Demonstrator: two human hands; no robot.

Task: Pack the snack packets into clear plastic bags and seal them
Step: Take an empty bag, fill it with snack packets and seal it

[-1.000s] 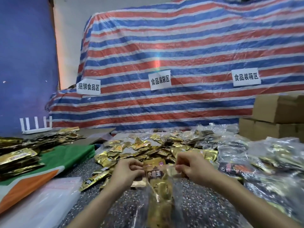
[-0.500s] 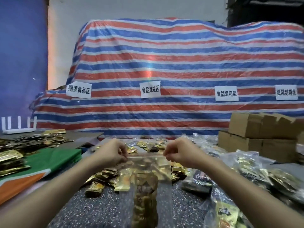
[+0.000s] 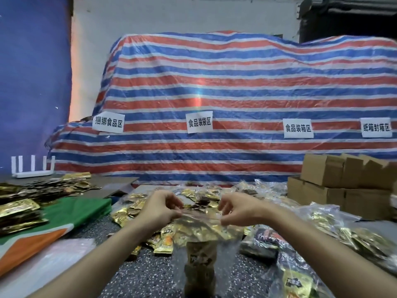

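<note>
A clear plastic bag [image 3: 199, 239] hangs in front of me above the speckled table, with gold snack packets [image 3: 200, 267] stacked inside it. My left hand [image 3: 160, 206] pinches the left end of the bag's top edge. At the right end of that edge, my right hand [image 3: 235, 208] pinches it between thumb and fingers. Beyond the hands, a pile of loose gold snack packets [image 3: 133, 209] lies on the table.
Filled clear bags [image 3: 343, 231] are heaped at the right, with cardboard boxes [image 3: 343, 186] behind them. More gold packets [image 3: 19, 209] lie stacked at the left on a green and orange cloth [image 3: 71, 214]. Empty clear bags [image 3: 43, 265] lie at the lower left. A striped tarp [image 3: 214, 93] fills the back.
Both hands have spread apart along the bag's top edge, and the bag has been lifted so that it hangs down. The camera has tilted upward.
</note>
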